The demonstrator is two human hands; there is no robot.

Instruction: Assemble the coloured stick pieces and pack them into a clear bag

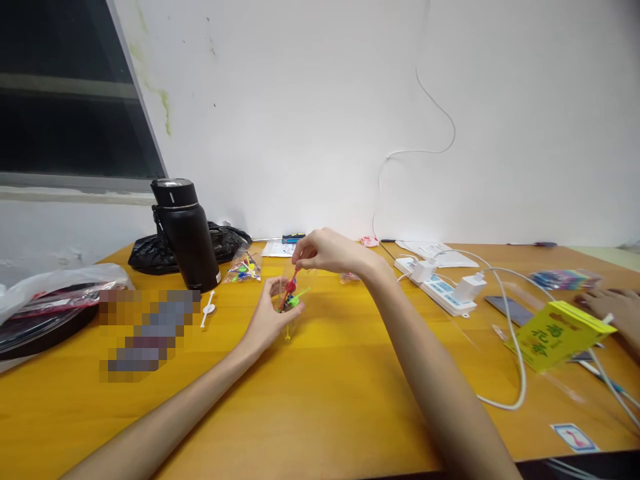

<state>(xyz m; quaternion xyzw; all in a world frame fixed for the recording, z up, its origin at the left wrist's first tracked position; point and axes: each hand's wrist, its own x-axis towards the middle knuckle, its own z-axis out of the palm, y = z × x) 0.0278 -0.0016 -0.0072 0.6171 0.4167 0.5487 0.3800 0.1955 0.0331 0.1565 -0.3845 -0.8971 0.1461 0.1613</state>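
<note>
My left hand [267,319] rests on the yellow table [320,393] and is closed around a small clear bag with coloured plastic sticks [291,300], green, red and yellow. My right hand [325,252] hovers just above it, its fingertips pinched on the top of a red stick [291,285] that reaches down into the bundle. Both forearms stretch in from the bottom edge.
A black flask [187,233] stands left of the hands, a black bag [225,241] behind it. A clear bag of coloured sticks [243,268] and a white stick [207,309] lie nearby. A power strip [443,292] with chargers, cables, a yellow packet [557,333] and another person's hand [615,308] are at right.
</note>
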